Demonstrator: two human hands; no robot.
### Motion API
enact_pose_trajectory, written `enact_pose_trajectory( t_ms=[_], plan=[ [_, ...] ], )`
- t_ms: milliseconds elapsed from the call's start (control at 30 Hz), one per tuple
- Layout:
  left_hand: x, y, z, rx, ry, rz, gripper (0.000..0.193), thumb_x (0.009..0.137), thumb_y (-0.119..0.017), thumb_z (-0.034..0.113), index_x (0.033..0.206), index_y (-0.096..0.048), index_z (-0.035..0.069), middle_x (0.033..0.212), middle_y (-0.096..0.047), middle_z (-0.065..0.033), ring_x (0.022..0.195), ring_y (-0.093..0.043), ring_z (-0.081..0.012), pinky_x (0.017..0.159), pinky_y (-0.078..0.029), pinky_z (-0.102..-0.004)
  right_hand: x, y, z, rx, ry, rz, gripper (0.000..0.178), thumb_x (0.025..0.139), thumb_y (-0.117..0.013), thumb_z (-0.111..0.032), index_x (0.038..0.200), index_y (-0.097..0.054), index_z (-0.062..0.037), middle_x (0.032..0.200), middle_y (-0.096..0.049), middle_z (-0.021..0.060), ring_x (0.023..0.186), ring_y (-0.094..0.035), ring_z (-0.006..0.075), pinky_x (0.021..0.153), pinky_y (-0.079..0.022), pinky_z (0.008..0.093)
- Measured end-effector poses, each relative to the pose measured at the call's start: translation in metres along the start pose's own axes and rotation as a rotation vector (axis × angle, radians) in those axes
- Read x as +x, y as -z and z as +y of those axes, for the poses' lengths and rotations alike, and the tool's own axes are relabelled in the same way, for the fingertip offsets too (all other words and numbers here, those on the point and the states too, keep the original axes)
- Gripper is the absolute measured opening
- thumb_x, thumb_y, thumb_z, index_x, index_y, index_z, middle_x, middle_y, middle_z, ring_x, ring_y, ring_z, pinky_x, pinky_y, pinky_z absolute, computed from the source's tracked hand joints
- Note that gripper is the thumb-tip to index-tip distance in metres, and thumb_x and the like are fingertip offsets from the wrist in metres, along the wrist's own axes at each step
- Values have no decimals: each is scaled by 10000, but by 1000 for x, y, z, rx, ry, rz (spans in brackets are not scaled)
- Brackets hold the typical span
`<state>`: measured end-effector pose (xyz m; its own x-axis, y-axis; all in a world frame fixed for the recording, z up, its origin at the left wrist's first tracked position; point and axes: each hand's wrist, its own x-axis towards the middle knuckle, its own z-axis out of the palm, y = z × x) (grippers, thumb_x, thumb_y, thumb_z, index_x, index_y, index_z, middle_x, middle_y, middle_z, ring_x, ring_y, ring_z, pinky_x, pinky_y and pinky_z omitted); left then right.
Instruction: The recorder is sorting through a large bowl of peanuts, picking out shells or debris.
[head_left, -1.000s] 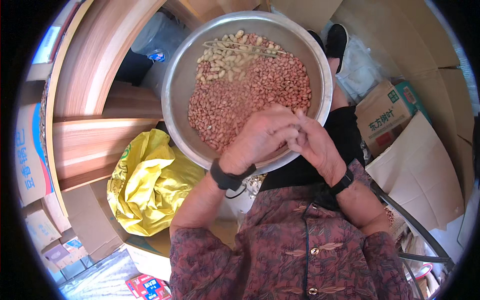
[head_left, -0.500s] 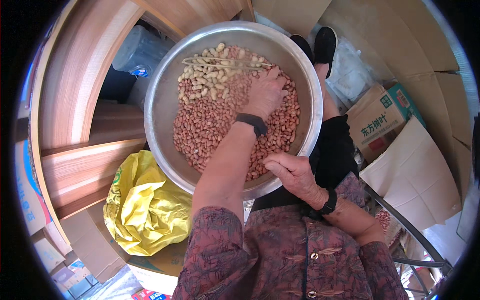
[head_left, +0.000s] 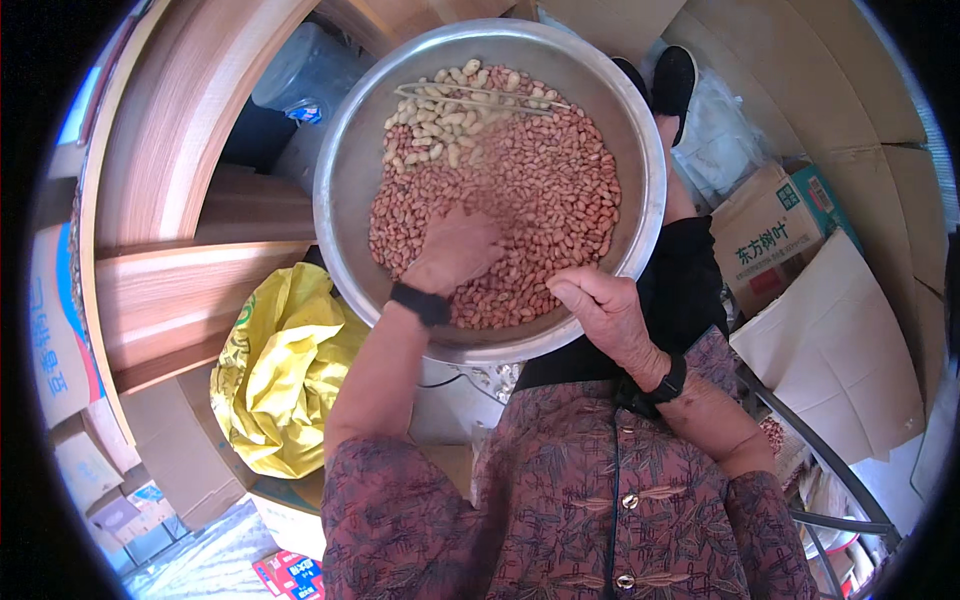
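A wide metal basin (head_left: 345, 245) holds a deep layer of reddish shelled peanuts (head_left: 555, 190). Unshelled pale peanuts (head_left: 435, 125) are heaped at its far left. Across them lies a thin, pale bent strip (head_left: 480, 97), like narrow tongs. My left hand (head_left: 458, 250) is down in the shelled peanuts at the near left of the basin; its fingers are blurred and partly buried, so I cannot tell whether they hold any. At the near right my right hand (head_left: 610, 315) is closed over the basin's rim, thumb on the inner side.
A crumpled yellow bag (head_left: 285, 375) sits left of the basin, beside wooden shelving (head_left: 160, 160). To the right stand a cardboard box (head_left: 765, 240), a loose cardboard sheet (head_left: 835, 345) and a dark metal frame (head_left: 850, 490). A black shoe (head_left: 674, 82) shows beyond the basin.
My left hand has swept from the far right of the peanuts back to the near left. My right hand stays on the rim. The basin appears slightly farther up and right.
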<state>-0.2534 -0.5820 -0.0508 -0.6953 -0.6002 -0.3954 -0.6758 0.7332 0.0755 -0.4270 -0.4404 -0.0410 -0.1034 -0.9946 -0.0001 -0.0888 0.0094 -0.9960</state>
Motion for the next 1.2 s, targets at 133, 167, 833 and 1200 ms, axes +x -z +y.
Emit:
enact_pose_trajectory(
  t_ms=[133,167,833,1200],
  plan=[
    [-51,16,-13,3,-131,35,233,773,-537,299,891,-645,130,928,-590,-64,920,-513,-249,789,-397,-385,1,1,0,-6,22,21,132,805,-583,-104,864,-606,13,775,-623,86,731,-592,143,672,-461,246],
    [-56,21,-15,-4,-217,52,233,764,-561,273,913,-639,111,950,-599,-72,930,-524,-257,795,-404,-378,1,2,2,-21,47,34,117,808,-582,-84,854,-605,21,753,-622,65,714,-581,109,654,-459,227],
    [126,-1,-1,-180,266,359,321,761,-555,175,1076,-515,127,1120,-474,-88,1016,-471,-295,822,-405,-413,4,8,-7,63,0,-42,98,801,-579,-66,856,-597,13,796,-618,101,749,-601,159,676,-463,248],
    [55,-2,10,-882,91,-182,227,753,-610,259,892,-608,79,946,-554,-106,930,-530,-244,804,-418,-387,0,4,-1,46,20,-37,119,796,-591,-85,869,-594,9,785,-616,97,716,-592,161,656,-457,257]
  ],
)
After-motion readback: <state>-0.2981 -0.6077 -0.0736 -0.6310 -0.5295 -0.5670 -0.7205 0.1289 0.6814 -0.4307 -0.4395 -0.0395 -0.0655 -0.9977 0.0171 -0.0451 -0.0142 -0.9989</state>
